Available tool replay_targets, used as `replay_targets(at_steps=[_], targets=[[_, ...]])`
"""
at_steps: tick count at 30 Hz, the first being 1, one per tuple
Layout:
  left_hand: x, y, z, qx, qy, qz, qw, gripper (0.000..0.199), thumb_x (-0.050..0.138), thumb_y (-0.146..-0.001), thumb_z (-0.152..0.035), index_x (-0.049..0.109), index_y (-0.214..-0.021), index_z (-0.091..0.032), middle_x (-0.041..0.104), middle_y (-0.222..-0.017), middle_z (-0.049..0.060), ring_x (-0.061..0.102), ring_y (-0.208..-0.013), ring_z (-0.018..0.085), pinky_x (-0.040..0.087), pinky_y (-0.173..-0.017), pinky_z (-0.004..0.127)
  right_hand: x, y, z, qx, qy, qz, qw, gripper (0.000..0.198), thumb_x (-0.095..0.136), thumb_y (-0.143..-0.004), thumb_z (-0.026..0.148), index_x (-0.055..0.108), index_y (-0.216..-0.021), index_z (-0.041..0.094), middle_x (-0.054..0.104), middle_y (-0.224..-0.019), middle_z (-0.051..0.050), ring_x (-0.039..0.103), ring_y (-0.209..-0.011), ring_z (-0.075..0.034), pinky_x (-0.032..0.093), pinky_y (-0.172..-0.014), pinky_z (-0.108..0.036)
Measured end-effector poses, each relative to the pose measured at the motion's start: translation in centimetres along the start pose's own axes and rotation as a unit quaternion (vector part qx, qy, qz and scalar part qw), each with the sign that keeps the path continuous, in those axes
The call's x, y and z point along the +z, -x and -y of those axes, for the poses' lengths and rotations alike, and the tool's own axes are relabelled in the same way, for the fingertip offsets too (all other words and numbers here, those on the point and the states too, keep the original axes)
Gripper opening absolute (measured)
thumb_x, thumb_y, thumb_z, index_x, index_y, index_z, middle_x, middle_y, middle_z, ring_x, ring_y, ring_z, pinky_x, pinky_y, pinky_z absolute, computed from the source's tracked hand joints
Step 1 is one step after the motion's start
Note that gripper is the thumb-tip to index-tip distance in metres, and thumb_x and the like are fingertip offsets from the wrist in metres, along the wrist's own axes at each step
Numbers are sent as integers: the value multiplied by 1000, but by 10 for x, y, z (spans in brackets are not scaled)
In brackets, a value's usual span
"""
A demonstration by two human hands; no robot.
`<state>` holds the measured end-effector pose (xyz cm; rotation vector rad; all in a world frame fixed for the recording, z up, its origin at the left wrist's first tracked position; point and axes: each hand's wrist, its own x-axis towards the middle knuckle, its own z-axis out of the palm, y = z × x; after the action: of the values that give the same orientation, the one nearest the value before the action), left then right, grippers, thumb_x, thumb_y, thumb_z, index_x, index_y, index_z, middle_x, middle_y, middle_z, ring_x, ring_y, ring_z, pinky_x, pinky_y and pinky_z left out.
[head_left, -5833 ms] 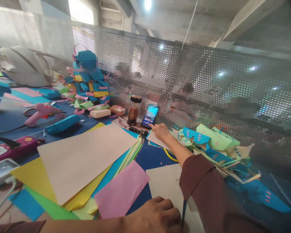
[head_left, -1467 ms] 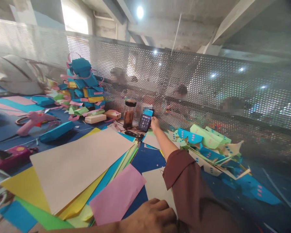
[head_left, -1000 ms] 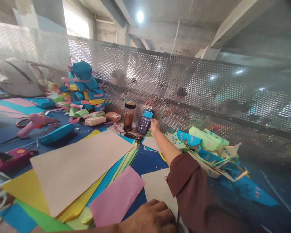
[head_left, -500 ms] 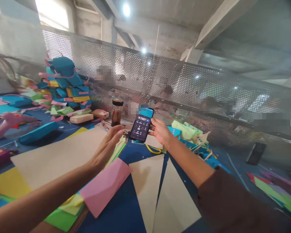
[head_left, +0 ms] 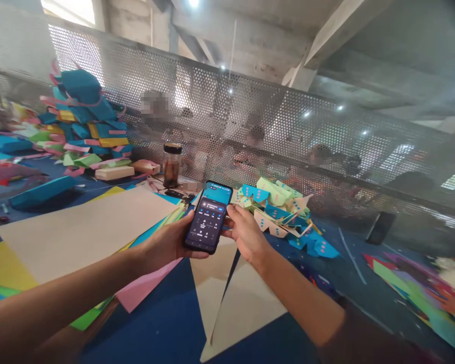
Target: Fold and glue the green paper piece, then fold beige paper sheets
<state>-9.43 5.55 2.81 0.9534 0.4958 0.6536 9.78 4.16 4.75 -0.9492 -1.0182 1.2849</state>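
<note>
Held upright and slightly tilted over the table is a smartphone (head_left: pixel 208 217) with a lit screen showing a dark panel of icons. My left hand (head_left: pixel 174 235) grips its lower left side, fingers passing behind and under it. On the right edge, my right hand (head_left: pixel 246 230) closes its thumb and fingers on the phone. Below lie cream paper pieces (head_left: pixel 246 303) with slanted edges and a pink sheet (head_left: pixel 147 285). A large cream sheet (head_left: pixel 87 232) rests on coloured papers beside my left forearm.
A lidded bottle of dark liquid (head_left: pixel 172 167) stands behind the phone. Blue folded-paper pieces (head_left: pixel 81 111) form a tall pile at left. Dotted paper shapes (head_left: pixel 280 202) are heaped at right, near another dark phone (head_left: pixel 380 227). A perforated metal screen (head_left: pixel 288 126) runs along the back.
My left hand, which was open beside the phone, has taken hold of its lower left side. The phone has come lower and nearer to me. The camera view has shifted slightly.
</note>
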Motion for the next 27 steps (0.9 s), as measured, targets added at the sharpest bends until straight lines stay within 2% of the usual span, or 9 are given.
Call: replay_targets(at_steps=[3, 8, 14, 18, 21, 27], targets=[[0, -2, 5, -20, -2, 19, 1000, 55, 41, -101, -55, 48, -144, -21, 58, -140, 17, 66, -111, 29, 60, -82, 38, -5, 12, -4, -10, -3, -8, 1000, 35, 71, -77, 50, 61, -92, 20, 67, -96, -4, 64, -79, -16, 55, -62, -28], [-1, -8, 15, -41, -10, 3, 999, 56, 43, -100, -54, 49, -144, -20, 60, -136, 17, 66, -108, 29, 60, -85, 42, -14, 22, -13, -35, 11, -22, 999, 34, 67, -82, 52, 65, -94, 21, 68, -99, -5, 64, -88, -19, 56, -71, -31], [-4, -10, 22, -47, -9, -7, 999, 55, 45, -100, -54, 52, -142, -19, 63, -133, 17, 65, -106, 29, 60, -85, 42, -23, 19, -27, -60, 88, -42, 993, 35, 60, -88, 53, 69, -98, 21, 69, -107, -5, 63, -98, -20, 54, -85, -34], [-8, -9, 25, -36, -5, -13, 999, 55, 44, -100, -53, 53, -141, -17, 63, -133, 18, 65, -106, 30, 60, -86, 43, -21, 22, -30, -62, 86, -11, 994, 38, 55, -92, 54, 69, -107, 23, 68, -115, -6, 63, -103, -21, 54, -88, -36], [-11, -9, 26, -23, 0, -23, 999, 53, 45, -100, -52, 55, -140, -17, 63, -133, 18, 64, -112, 32, 60, -86, 43, -17, 26, -34, -34, 83, 20, 996, 38, 55, -93, 53, 68, -114, 24, 68, -120, -5, 62, -109, -22, 53, -92, -38], [-20, -10, 29, -3, 21, -8, 1000, 52, 46, -101, -50, 55, -139, -17, 62, -135, 18, 64, -116, 34, 60, -86, 42, -14, 31, -43, 3, 85, 88, 992, 30, 64, -89, 40, 66, -116, 27, 68, -120, -5, 61, -115, -24, 49, -102, -43]])
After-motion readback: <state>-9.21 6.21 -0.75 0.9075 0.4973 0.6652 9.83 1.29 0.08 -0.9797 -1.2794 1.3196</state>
